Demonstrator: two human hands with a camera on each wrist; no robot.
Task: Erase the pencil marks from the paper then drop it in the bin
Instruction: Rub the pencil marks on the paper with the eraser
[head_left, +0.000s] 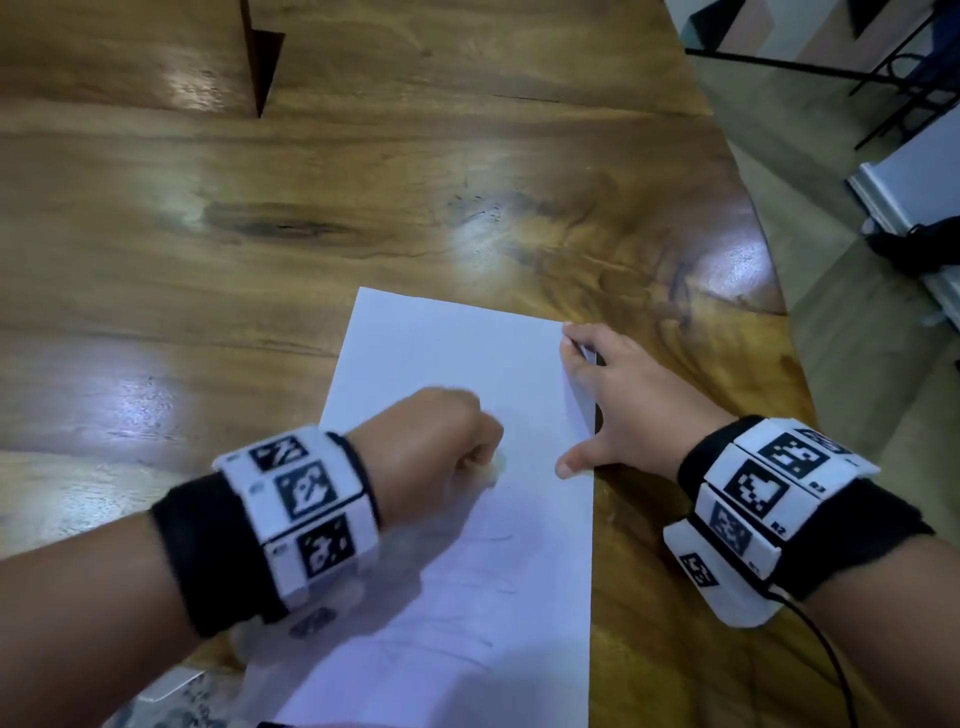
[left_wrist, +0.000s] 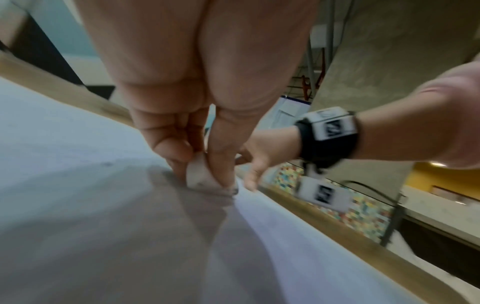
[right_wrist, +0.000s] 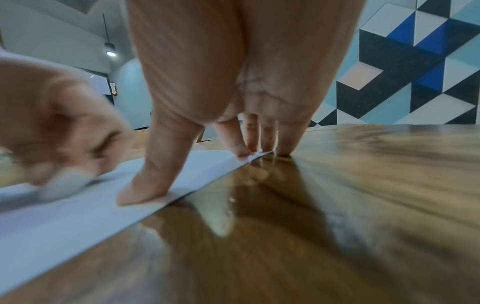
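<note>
Left hand (head_left: 436, 447) pinches rounded white eraser (left_wrist: 200, 174) against smooth paper (head_left: 457, 353).

We worked at a glossy brown wooden tabletop (head_left: 363, 182). Behind it stood a wall of blue, black and white geometric panels (right_wrist: 415, 61), and a lit pendant lamp (right_wrist: 110, 50) hung overhead.
</note>
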